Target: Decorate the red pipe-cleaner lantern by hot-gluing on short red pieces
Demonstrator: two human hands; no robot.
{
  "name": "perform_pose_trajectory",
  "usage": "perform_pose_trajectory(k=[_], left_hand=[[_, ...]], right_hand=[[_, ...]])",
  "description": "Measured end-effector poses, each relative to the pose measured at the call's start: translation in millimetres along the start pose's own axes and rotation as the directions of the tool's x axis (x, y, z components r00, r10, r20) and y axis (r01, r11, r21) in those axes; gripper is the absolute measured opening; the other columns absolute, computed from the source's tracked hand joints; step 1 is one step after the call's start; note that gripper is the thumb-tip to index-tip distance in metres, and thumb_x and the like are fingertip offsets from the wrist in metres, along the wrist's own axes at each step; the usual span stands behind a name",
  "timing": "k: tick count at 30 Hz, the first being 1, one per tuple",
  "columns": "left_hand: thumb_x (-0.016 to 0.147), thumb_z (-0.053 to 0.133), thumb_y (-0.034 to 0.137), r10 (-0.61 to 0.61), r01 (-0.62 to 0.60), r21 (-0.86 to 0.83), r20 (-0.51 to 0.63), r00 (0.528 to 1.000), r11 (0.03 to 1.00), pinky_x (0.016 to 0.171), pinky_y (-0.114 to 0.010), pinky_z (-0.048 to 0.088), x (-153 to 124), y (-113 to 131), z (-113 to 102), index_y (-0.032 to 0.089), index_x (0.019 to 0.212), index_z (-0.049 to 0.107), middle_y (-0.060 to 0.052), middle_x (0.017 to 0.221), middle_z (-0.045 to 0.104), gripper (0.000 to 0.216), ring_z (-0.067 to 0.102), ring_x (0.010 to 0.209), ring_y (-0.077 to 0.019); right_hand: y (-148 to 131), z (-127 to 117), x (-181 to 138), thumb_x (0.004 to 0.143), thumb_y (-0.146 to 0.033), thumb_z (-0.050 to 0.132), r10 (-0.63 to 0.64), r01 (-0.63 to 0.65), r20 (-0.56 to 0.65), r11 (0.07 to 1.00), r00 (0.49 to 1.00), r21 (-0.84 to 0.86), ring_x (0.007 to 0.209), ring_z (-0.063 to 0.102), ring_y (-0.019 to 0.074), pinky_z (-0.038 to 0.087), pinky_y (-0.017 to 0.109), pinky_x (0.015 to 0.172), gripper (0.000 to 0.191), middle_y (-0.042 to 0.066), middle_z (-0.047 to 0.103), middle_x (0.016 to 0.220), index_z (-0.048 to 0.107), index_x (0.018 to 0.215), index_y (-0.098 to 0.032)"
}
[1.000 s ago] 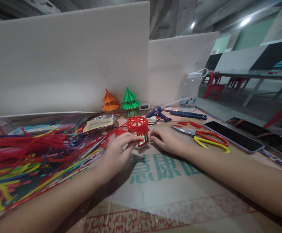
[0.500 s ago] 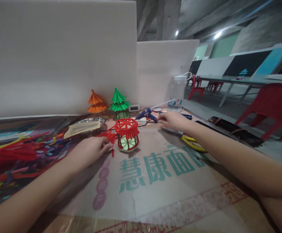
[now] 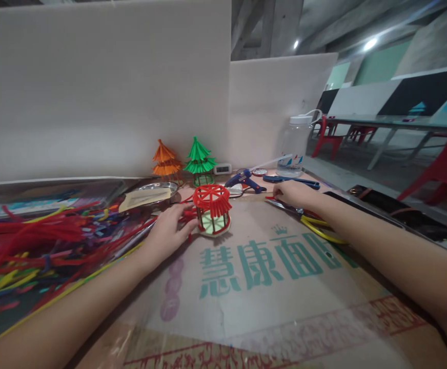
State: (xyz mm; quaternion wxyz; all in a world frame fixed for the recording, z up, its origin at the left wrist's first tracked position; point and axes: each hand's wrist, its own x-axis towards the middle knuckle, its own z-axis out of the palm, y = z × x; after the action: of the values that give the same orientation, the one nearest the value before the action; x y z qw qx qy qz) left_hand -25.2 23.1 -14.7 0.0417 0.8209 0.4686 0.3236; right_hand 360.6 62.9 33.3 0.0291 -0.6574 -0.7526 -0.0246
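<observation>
Pavilion (image 3: 211, 207) (red, straw-built) stands upright on the cardboard (image 3: 262, 287), toward the sheet's back edge. All places below are relative to it.

Left hand (image 3: 167, 233): just left, palm down, fingers loosely stretched, not clenched. Its tips are on the red strips (image 3: 187, 214) lying against the left of the base. Can't tell if the tips touch the base itself.

Right hand (image 3: 292, 193): right and slightly behind, well apart, knuckles up. Fingers curl down over the blade end of the scissors (image 3: 318, 225), and the forearm crosses their yellow handles. Can't tell if it grips anything.

Edges:
- Left: straw pile (image 3: 35, 241) crowds the cardboard's left edge, and loose ends reach near the left wrist.
- Behind: glue gun (image 3: 244, 180), green model (image 3: 199, 160), orange model (image 3: 165, 160) and dish (image 3: 158, 188). The white board (image 3: 104, 92) closes off the back.
- Behind-right: pliers (image 3: 290, 179) and bottle (image 3: 296, 146), in front of a second board panel.

Open room:
- In front: a wide stretch of cardboard between the two forearms, widening toward the near edge.
- Right: an open strip of cardboard up to the right hand.
- Tightest: the left side, with hand and strips packed against the base.
</observation>
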Motion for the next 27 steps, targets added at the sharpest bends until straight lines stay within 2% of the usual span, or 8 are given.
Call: perform_pose_trajectory(k=[4, 7, 12, 17, 23, 27], left_hand=[[0.094, 0.06, 0.046, 0.001, 0.008, -0.135, 0.065, 0.998, 0.991, 0.108, -0.049, 0.048, -0.6, 5.3, 3.3, 0.017, 0.129, 0.061, -0.014, 0.132, 0.067, 0.046, 0.063, 0.123, -0.0304], [0.092, 0.063, 0.04, -0.027, 0.044, -0.203, 0.085, 0.996, 0.978, 0.106, -0.048, 0.05, -1.0, 11.1, 3.2, 0.016, 0.13, 0.061, -0.014, 0.133, 0.067, 0.045, 0.064, 0.12, -0.0292], [0.09, 0.064, 0.033, 0.051, -0.027, -0.268, 0.082, 0.995, 0.963, 0.099, -0.041, 0.055, -1.5, 15.3, 4.2, 0.017, 0.126, 0.062, -0.011, 0.126, 0.07, 0.039, 0.068, 0.111, -0.0255], [0.087, 0.063, 0.028, 0.073, -0.059, -0.234, 0.053, 0.996, 0.97, 0.095, -0.041, 0.056, -1.0, 17.8, 5.5, 0.016, 0.118, 0.063, -0.012, 0.117, 0.073, 0.033, 0.07, 0.104, -0.0254], [0.086, 0.06, 0.025, 0.079, -0.068, -0.226, 0.043, 0.996, 0.972, 0.087, -0.035, 0.057, -1.5, 18.9, 4.9, 0.018, 0.114, 0.062, -0.007, 0.106, 0.074, 0.029, 0.07, 0.094, -0.0228], [0.086, 0.06, 0.024, 0.086, -0.074, -0.223, 0.041, 0.995, 0.972, 0.082, -0.033, 0.056, -2.3, 16.7, 6.4, 0.018, 0.109, 0.06, -0.006, 0.1, 0.072, 0.023, 0.069, 0.089, -0.0214]], right_hand=[[-4.2, -5.1, -1.8, 0.087, -0.025, 0.057, 0.037, -0.038, -0.066, 0.999, 0.997, -0.01, 0.084, 0.068, 0.0285, 0.04, 0.032, 0.066, 0.021, 0.016, 0.075, 0.098, 0.073, 0.097, -0.016], [-11.7, -16.2, -6.3, 0.086, -0.026, 0.058, 0.024, -0.022, -0.075, 0.999, 0.997, 0.026, 0.08, 0.067, 0.0261, 0.038, 0.03, 0.063, 0.018, 0.013, 0.075, 0.093, 0.07, 0.096, -0.017], [-34.4, -24.2, -15.9, 0.088, -0.023, 0.056, -0.106, 0.095, 0.061, 0.982, 0.993, 0.163, 0.067, 0.066, 0.0177, 0.038, 0.026, 0.056, 0.012, 0.004, 0.075, 0.079, 0.067, 0.093, -0.02], [-55.2, -21.5, -22.4, 0.091, -0.027, 0.057, -0.167, 0.138, 0.135, 0.97, 0.977, 0.201, 0.068, 0.065, 0.0187, 0.037, 0.027, 0.057, 0.014, 0.004, 0.074, 0.074, 0.065, 0.082, -0.02], [-59.3, -24.0, -25.2, 0.098, -0.032, 0.048, -0.235, 0.174, 0.206, 0.945, 0.95, 0.277, 0.066, 0.066, 0.017, 0.04, 0.027, 0.059, 0.026, 0.003, 0.074, 0.073, 0.064, 0.081, -0.021], [-58.4, -21.0, -26.0, 0.093, -0.026, 0.052, -0.29, 0.171, 0.243, 0.894, 0.926, 0.414, 0.063, 0.066, 0.0161, 0.043, 0.026, 0.057, 0.018, 0.002, 0.076, 0.076, 0.063, 0.08, -0.022]])
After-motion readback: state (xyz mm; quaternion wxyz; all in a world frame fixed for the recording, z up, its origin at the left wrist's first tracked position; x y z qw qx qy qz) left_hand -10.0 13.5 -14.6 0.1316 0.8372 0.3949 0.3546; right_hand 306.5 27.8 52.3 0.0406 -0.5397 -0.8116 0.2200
